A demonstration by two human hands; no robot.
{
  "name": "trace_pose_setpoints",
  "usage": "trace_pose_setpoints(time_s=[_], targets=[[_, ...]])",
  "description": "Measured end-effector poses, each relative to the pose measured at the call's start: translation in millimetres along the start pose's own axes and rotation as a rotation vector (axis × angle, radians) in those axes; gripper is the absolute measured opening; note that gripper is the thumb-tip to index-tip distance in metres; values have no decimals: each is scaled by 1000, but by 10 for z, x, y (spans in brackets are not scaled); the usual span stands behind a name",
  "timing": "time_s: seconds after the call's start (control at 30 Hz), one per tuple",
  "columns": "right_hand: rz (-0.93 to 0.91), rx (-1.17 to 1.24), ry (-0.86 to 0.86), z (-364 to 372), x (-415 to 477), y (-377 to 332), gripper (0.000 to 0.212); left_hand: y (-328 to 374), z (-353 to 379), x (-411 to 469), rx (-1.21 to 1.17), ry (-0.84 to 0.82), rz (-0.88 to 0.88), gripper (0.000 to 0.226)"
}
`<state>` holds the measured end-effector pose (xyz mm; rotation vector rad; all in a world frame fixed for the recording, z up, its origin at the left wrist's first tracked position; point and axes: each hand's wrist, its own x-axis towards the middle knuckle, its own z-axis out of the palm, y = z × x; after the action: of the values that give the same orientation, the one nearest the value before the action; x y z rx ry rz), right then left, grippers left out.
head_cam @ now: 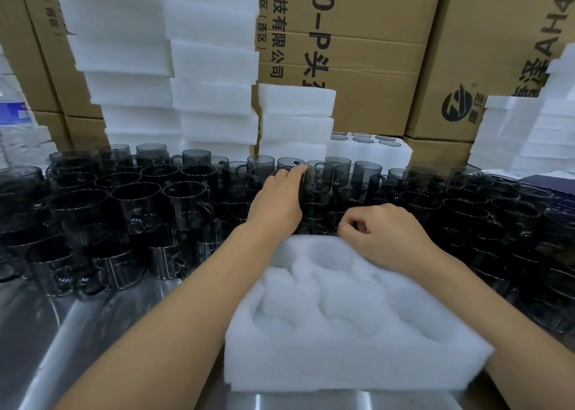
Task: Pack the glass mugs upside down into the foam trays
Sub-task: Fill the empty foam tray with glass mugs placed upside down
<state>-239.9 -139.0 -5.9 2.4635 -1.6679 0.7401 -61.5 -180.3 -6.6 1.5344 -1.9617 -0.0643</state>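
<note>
Several smoky grey glass mugs [133, 204] stand upright, crowded across the far half of the steel table. A white foam tray [311, 369] with several round pockets lies in front of me, and its pockets hold nothing. My left hand [280, 198] reaches over the mugs with straight fingers, and its fingertips touch the side of one mug [314, 176] in the middle rows. My right hand [382, 235] hovers at the tray's far rim with curled fingers. Nothing shows in its grasp.
Tall stacks of white foam trays [211, 98] and cardboard boxes [357, 51] close off the back. A filled foam tray [370, 151] sits behind the mugs. More foam [529, 129] is piled at the right. Bare steel table [77, 331] shows at the front left.
</note>
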Motion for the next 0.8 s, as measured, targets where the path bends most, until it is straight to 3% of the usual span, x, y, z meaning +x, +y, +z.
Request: trace_pose_setpoints(time_s=[0.23, 0.33, 0.47, 0.53, 0.63, 0.7, 0.8], targets=[[72, 25, -78, -50, 54, 4, 19, -18, -33, -22, -160, 82, -29, 73], [91, 18, -259, -187, 147, -11, 18, -34, -32, -2, -160, 128, -37, 73], [222, 135, -488, -358, 310, -102, 36, -13, -28, -17, -109, 178, 18, 71], [273, 231, -417, -310, 325, -179, 49, 16, -33, -43, -84, 213, 76, 72], [299, 430, -154, -164, 279, -235, 56, 72, -75, -89, -64, 307, 203, 69], [330, 740, -59, -133, 239, -231, 58, 137, -117, -140, -76, 344, 305, 67], [303, 1212, -36, -148, 231, -203, 44, 220, -171, -223, -74, 306, 481, 65]])
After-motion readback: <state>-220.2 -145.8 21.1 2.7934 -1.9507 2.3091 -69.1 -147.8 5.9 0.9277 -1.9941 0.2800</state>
